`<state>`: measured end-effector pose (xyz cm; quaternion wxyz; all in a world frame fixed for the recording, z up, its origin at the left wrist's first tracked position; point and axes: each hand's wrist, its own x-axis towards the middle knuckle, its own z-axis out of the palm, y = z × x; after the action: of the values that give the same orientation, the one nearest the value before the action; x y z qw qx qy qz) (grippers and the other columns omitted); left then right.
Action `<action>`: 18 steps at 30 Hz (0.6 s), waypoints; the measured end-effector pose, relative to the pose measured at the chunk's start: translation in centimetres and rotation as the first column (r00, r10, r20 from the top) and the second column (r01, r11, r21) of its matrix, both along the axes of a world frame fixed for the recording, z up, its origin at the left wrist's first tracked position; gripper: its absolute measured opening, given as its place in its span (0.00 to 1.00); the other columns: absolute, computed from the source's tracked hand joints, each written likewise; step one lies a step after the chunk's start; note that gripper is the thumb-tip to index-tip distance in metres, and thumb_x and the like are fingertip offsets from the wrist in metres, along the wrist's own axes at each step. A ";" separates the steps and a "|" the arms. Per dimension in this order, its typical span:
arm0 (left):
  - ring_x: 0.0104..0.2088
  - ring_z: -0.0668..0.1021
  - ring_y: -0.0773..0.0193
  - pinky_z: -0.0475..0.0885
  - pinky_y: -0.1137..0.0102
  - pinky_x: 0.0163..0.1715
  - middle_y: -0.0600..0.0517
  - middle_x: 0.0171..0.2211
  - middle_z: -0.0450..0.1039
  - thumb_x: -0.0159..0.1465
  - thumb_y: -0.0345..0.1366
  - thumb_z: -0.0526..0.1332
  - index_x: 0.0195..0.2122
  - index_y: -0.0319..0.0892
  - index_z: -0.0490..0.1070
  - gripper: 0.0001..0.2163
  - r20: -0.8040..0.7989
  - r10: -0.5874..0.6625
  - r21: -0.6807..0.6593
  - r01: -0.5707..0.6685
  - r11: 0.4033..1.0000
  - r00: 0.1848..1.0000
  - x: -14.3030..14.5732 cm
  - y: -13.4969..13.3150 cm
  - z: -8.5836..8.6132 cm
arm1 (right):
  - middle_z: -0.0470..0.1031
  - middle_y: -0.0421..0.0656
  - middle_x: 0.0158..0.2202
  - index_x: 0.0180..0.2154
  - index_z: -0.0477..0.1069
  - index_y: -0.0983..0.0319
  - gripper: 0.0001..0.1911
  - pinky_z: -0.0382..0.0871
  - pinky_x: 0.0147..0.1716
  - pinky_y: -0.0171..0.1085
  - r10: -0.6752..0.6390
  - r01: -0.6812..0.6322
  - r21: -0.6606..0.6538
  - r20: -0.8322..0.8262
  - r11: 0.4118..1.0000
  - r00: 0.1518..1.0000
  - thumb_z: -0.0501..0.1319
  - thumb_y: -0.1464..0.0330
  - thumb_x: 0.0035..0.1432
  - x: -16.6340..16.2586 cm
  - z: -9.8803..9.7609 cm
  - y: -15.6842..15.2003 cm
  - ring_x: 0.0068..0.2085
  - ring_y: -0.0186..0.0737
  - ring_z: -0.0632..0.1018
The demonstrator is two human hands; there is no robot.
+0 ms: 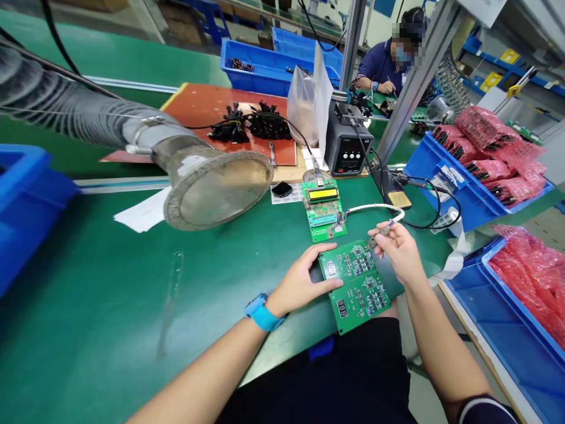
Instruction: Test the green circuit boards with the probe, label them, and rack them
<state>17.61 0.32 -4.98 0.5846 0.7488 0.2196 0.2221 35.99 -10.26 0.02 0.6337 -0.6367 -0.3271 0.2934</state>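
My left hand grips a green circuit board by its left side, thumb on top and fingers at the far edge. Two displays and many small parts show on the board, which is held at the table's front edge. At its far right corner my right hand pinches a small connector on the end of a white cable. Whether the connector touches the board, I cannot tell. That cable runs to a smaller green board with a yellow screen, lying just beyond.
A grey fume duct hangs at left. Behind stand a soldering station and black cable bundles. Blue bins with pink bubble-wrapped parts are on the right; another blue bin is at left. A co-worker sits across.
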 end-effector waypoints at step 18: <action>0.58 0.67 0.52 0.61 0.54 0.58 0.45 0.56 0.64 0.54 0.41 0.67 0.54 0.45 0.61 0.27 0.036 -0.026 0.140 0.020 0.990 0.999 0.0 0.0 -1.0 | 0.77 0.46 0.43 0.54 0.61 0.59 0.21 0.73 0.38 0.40 0.082 -0.035 -0.097 0.532 0.995 0.843 0.57 0.69 0.59 -1.0 -1.6 -1.0 0.37 0.38 0.77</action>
<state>17.65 0.35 -6.02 0.5373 0.7860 0.1836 0.2444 34.98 -11.22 -1.54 0.4809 -0.7088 -0.4976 0.1369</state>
